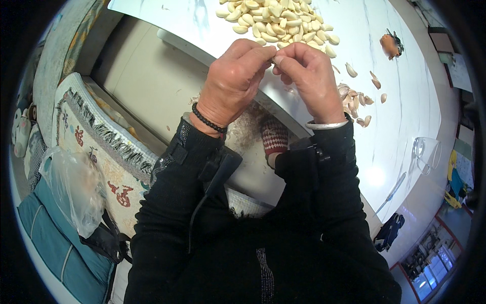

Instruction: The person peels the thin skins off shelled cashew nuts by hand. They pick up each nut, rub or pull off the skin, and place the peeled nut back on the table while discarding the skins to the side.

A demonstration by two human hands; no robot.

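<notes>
My left hand and my right hand meet at the fingertips over the near edge of a white marble-patterned table. Between them they pinch a small garlic piece, mostly hidden by the fingers. Just beyond lies a heap of peeled garlic cloves. To the right of my right hand is a smaller group of garlic cloves in their skins, with a few single ones scattered around it.
A clear glass mug and a slim knife lie toward the table's right end. An orange-and-black object sits farther back. Garlic skins litter the floor below, by a patterned sock. A plastic bag rests at left.
</notes>
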